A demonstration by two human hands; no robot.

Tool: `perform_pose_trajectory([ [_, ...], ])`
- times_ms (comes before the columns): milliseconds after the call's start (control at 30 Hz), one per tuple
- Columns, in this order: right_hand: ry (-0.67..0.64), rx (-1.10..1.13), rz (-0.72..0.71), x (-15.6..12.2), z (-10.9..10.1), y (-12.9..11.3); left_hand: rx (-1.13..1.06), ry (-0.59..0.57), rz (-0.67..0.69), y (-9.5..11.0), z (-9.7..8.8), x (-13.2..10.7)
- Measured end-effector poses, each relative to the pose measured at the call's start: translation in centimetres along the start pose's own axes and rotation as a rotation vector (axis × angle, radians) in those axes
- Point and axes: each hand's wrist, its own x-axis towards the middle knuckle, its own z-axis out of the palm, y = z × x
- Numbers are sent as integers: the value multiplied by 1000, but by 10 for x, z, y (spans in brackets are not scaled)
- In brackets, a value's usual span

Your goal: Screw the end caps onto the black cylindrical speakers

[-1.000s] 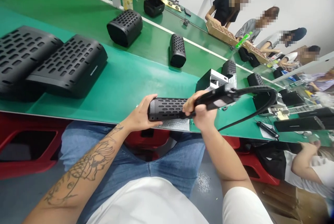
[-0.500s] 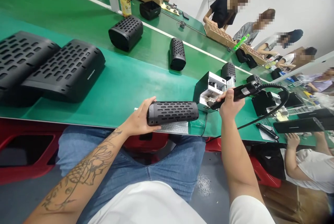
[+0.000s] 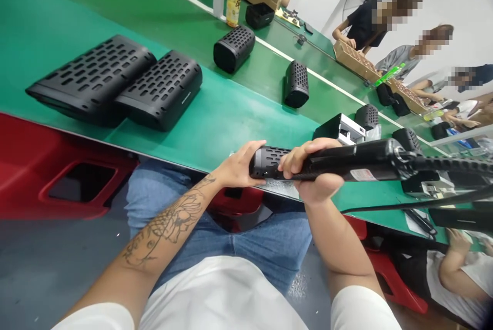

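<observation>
The right hand has swung back from the small black-and-white box on the belt to the work, bringing the black barrel-shaped electric screwdriver with it. It is now fisted round the tool's front part, with the tool lying lengthwise over the black perforated cylindrical speaker. The left hand cups that speaker's left end, thumb stretched along the top and fingers curled beneath. The speaker sits level at the near edge of the green table, above the lap, its right part hidden behind the fist and tool. A black ribbed cable runs rightward from the screwdriver's tail. Further left on the table lie a wide black perforated shell and a second shell, touching side by side.
</observation>
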Motion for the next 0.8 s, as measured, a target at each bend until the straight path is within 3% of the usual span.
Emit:
perform_pose_trajectory([
  [167,21,-74,117,1,0,14,1,10,-13,1,2,1],
  [500,47,-59,197,0,2,17,49,23,79,-4,7,1],
  [667,-78,4,159,-5,0,19,39,31,67,-1,6,0],
  [800,-160,23,213,-7,-5,25,26,23,57,0,6,2],
])
